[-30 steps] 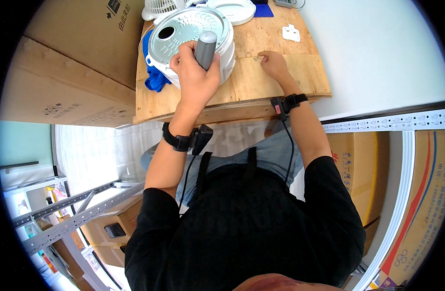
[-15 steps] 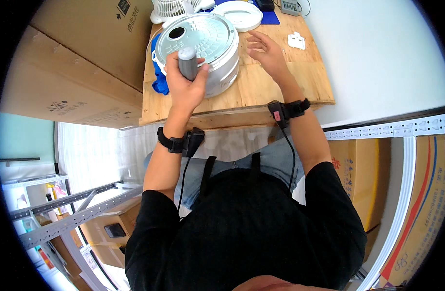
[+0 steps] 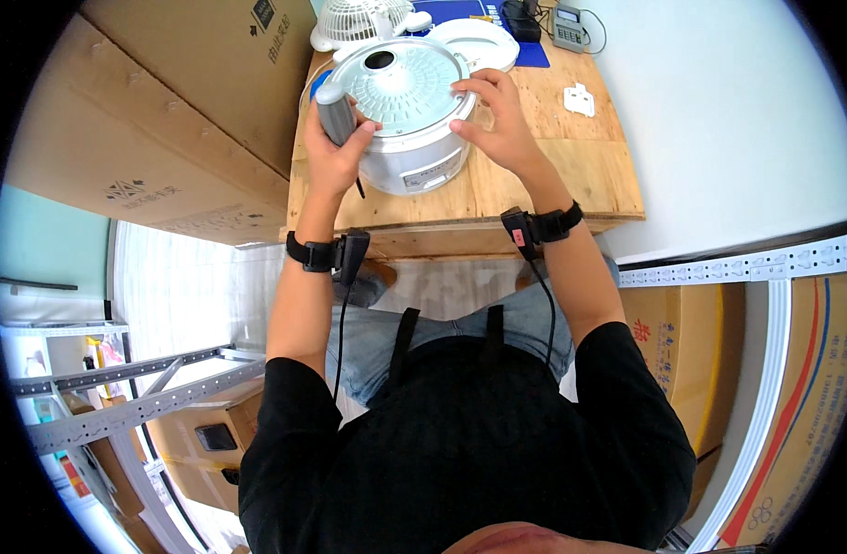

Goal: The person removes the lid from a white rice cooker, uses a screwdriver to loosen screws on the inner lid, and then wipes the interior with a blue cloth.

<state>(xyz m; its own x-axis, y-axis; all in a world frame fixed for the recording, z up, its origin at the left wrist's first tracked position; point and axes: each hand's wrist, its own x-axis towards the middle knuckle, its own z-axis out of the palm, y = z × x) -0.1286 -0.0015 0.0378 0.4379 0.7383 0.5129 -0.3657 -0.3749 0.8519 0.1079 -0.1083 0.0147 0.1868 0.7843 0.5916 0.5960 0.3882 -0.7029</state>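
Note:
A white round appliance (image 3: 386,166) stands on the wooden table in front of me. Its top is a pale, embossed round plate (image 3: 414,97) with a dark hole near the far left. My left hand (image 3: 333,152) is wrapped round the grey handle of a screwdriver (image 3: 336,113); its dark shaft sticks out below the palm. The left thumb also touches the appliance's near left rim. On the opposite side, my right hand (image 3: 499,125) grips the right rim, fingers over the top edge and thumb at the side.
A white fan (image 3: 357,20) and a white round lid (image 3: 483,44) lie behind the appliance, near a blue mat (image 3: 532,55). A small white plastic part (image 3: 578,100) is on the table's right (image 3: 580,162). Large cardboard boxes (image 3: 156,120) stand left, a white wall right.
My right hand has come from the air down to the appliance's right rim. The appliance has turned slightly clockwise, its label now facing me. My left hand keeps the screwdriver, tilted more.

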